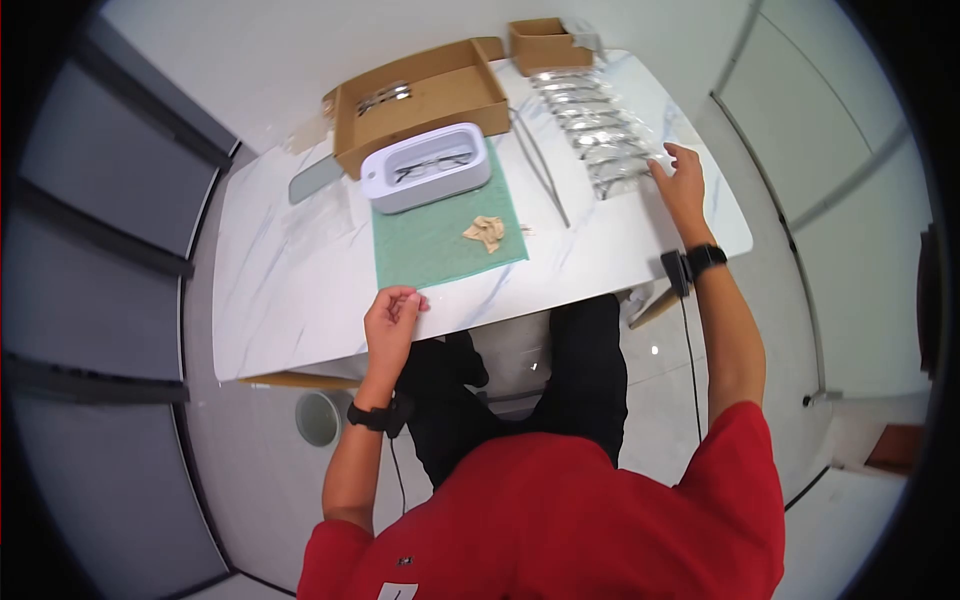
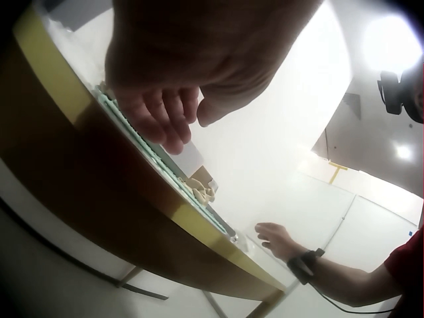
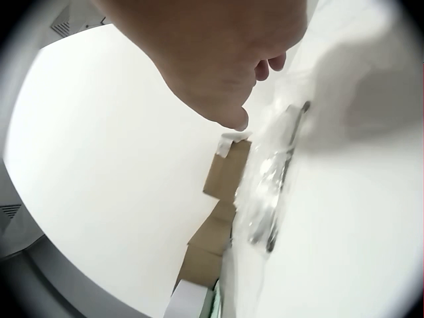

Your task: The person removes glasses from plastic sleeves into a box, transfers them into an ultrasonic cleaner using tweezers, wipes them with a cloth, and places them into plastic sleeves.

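Observation:
At the right of the table, the right hand (image 1: 682,188) is beside the near end of a row of clear-bagged glasses (image 1: 610,150), its fingers slightly bent and holding nothing visible. The right wrist view has that hand (image 3: 225,59) above a bagged pair (image 3: 281,179); contact cannot be told. The left hand (image 1: 393,325) hangs loosely curled and empty at the table's front edge, by the green cloth (image 1: 420,255). Glasses (image 1: 432,166) lie inside the white-lilac cleaner tub (image 1: 430,195) on the cloth. A crumpled beige cloth (image 1: 485,233) lies there too.
An open cardboard box (image 1: 430,95) with a few glasses stands behind the tub, a smaller box (image 1: 550,50) at the back right. A grey phone-like slab (image 1: 315,180) and clear plastic (image 1: 318,222) lie left. A dark cable (image 1: 540,165) crosses the table (image 1: 290,310). A bin (image 1: 318,418) stands below.

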### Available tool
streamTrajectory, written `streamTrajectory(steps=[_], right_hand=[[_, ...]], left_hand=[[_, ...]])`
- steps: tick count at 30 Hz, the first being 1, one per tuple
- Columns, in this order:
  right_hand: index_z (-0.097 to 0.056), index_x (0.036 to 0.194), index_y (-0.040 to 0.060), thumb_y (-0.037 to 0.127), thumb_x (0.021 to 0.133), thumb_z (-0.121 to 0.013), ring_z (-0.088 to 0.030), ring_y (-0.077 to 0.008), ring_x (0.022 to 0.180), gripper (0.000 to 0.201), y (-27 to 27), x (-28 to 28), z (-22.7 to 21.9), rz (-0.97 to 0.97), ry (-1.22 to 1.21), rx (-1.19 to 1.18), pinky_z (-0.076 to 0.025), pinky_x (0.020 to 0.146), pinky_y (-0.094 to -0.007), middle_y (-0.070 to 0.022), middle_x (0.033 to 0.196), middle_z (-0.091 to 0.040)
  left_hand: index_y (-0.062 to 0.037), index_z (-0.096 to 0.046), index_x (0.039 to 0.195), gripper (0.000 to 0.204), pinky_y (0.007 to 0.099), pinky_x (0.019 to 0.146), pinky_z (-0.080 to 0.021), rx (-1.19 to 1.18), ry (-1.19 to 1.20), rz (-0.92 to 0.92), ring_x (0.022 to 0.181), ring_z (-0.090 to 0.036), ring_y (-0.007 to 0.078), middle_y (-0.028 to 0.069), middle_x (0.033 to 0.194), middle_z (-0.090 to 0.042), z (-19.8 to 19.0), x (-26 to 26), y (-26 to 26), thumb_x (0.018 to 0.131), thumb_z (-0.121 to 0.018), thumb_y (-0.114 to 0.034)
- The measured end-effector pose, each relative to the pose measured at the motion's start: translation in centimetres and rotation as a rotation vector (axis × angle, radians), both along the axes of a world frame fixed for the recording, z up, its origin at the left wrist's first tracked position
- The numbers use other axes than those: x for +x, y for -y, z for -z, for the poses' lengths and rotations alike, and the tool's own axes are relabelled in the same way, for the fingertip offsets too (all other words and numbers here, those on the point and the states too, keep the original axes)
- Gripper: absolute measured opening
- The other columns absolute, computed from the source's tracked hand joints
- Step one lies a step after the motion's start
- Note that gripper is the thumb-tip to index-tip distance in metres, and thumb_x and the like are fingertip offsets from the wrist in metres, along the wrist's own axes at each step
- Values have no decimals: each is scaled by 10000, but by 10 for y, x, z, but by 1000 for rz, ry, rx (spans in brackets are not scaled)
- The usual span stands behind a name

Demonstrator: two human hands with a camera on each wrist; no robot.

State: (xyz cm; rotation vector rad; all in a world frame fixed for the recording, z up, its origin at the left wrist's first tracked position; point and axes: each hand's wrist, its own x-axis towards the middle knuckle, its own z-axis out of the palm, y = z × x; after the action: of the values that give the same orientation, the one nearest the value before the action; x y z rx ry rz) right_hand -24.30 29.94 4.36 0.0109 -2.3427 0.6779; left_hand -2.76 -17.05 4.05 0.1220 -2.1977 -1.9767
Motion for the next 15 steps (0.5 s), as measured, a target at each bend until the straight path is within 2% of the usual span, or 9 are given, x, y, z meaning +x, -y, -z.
streamTrajectory(steps=[2,5,6,8,11,12,14,15], right_hand=[[-662,1125,35,181,789,-782,-649,-250,876,385,45,25,-22,-237,38,-130,-533,770,-354,-126,1071,-650],[-654,1121,43,147,794,-768,-642,-244,875,363,120,60,-45,-566,252,-132,-532,763,-345,-118,1057,-642],[-654,1124,50,162,793,-765,-643,-253,902,367,144,72,-53,-656,295,-114,-532,775,-356,-118,1058,-639],[-661,1129,68,195,799,-749,-632,-289,974,365,184,78,-52,-760,220,43,-528,803,-384,-113,1063,-633],[-671,1090,80,202,793,-731,-612,-321,997,327,228,73,-38,-799,201,139,-524,821,-404,-111,1060,-625],[-671,1090,80,202,793,-731,-612,-321,997,327,234,70,-31,-806,202,145,-524,821,-404,-111,1060,-625],[-679,1065,71,152,789,-724,-637,-313,904,291,244,64,-23,-813,213,359,-533,774,-396,-116,980,-640],[-679,1065,71,152,789,-724,-637,-313,904,291,247,64,-24,-825,213,376,-533,774,-396,-116,980,-640]], left_hand=[[30,-603,1018,100,233,733,-501,-26,-30,-68,791,-655,113,71,877,-684,4,-4,9,943,-614,-34],[6,-645,981,86,240,681,-495,-304,-162,-214,733,-621,96,58,824,-681,6,-14,26,910,-642,-43],[6,-645,981,86,240,681,-495,-300,-160,-221,733,-621,96,58,824,-681,7,-16,31,910,-642,-43],[8,-652,971,87,236,650,-483,-419,-154,-318,693,-584,87,52,813,-675,13,-21,42,910,-645,-53],[10,-658,960,85,222,623,-461,-406,-169,-378,667,-545,76,29,773,-649,16,-19,49,911,-644,-58],[10,-659,956,84,218,622,-457,-402,-163,-404,667,-541,73,22,761,-641,16,-18,51,911,-643,-59],[9,-662,946,78,218,618,-454,-380,-170,-422,661,-536,71,20,749,-636,18,-16,51,910,-644,-58],[7,-665,935,74,218,614,-451,-362,-180,-431,656,-530,70,18,738,-632,19,-17,51,909,-644,-58]])
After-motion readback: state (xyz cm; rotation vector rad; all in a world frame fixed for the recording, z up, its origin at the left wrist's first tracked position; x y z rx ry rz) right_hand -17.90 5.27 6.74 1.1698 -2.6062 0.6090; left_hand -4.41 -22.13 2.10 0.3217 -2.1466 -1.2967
